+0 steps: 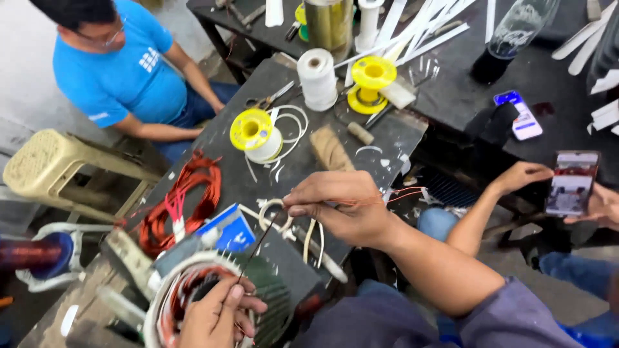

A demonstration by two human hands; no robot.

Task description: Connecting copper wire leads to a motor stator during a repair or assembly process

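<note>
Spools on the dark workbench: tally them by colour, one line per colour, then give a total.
Yellow-flanged spools: 2 (one with white cord, one nearly bare)
Plain white spools: 2 (a fat thread roll, a slimmer one behind)
Total: 4

desk (412, 138): dark, cluttered
spools (253, 131): yellow, white cord
roll (317, 78): white, upright
scissors (267, 100): beside the spools
coil (187, 196): red-orange wire
stool (55, 164): beige plastic
seated person (122, 71): blue shirt
</note>
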